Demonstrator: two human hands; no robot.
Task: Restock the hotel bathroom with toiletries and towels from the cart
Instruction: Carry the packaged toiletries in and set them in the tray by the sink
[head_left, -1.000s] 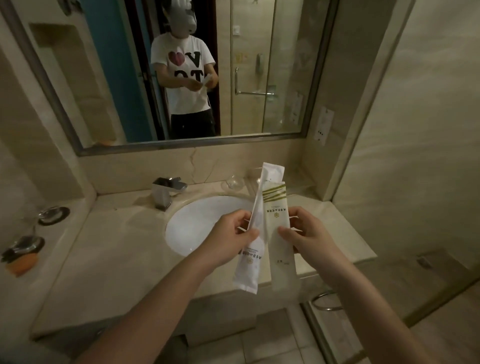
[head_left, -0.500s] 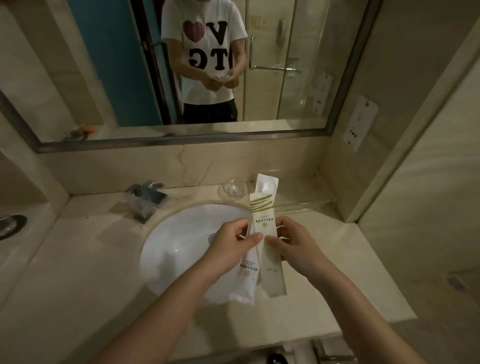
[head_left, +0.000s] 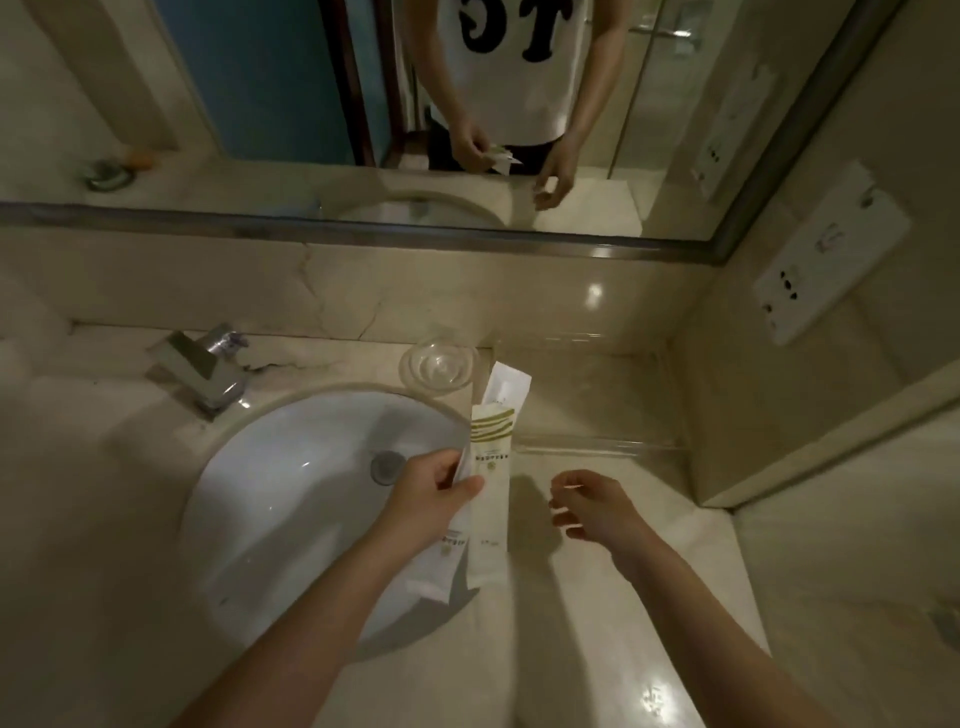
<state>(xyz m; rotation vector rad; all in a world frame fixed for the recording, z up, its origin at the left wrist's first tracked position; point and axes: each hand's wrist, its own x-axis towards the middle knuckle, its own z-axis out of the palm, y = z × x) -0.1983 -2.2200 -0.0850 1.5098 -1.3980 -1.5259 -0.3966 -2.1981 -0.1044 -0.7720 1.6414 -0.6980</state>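
Toiletry packets: two slim sachets, clamped in left hand above the basin's right rim.
Right hand: empty, fingers loosely apart, over the surface.
Clear tray: at the surface's back right corner, looks empty.
Glass dish: empty, at back edge.
Progress: early; packets unplaced, no towels visible.

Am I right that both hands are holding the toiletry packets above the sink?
Not quite: in the head view only the left hand holds the toiletry packets above the sink. The right hand is open and empty beside them.
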